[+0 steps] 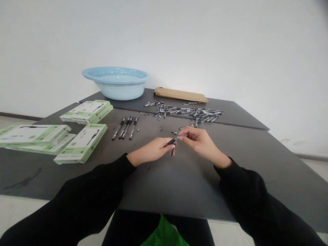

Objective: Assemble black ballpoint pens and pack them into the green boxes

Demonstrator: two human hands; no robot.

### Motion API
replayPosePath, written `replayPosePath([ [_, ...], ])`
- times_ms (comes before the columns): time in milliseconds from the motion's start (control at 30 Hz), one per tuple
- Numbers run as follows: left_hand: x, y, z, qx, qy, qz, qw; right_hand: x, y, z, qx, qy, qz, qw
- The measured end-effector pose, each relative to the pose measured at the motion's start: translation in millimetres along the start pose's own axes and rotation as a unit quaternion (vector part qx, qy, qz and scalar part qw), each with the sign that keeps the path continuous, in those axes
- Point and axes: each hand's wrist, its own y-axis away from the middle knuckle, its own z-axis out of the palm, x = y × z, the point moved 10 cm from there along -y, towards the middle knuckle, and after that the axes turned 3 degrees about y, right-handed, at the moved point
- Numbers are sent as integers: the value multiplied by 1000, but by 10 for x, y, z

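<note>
My left hand (156, 149) is closed round the dark grip of a pen (171, 141), whose front end points right. At that end, the thumb and finger of my right hand (198, 141) pinch the tip; whether a small separate part sits between them I cannot make out. A thin dark piece pokes out below my left fingers. To the left, several assembled-looking pens (125, 127) lie side by side on the dark table. Beyond my right hand spreads a loose heap of pen parts (205, 114), clear barrels with black grips among them.
Green and white pen boxes (84, 141) lie in stacks at the left. Behind them stands a light blue basin (120, 89). A flat brown cardboard piece (181, 94) rests at the back by the wall. Small loose bits (174, 132) lie near my right hand.
</note>
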Motion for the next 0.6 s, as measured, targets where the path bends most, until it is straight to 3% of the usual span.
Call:
replayPosePath([
  [167,-3,10,-4,8,-12,0,1000,-4,-9,72,-31,-43,9,999],
  [400,-45,0,-1,23,-13,-16,1000,44,27,96,-13,92,30,995],
  [600,-35,7,2,14,-14,-10,1000,73,16,112,-24,-40,35,998],
])
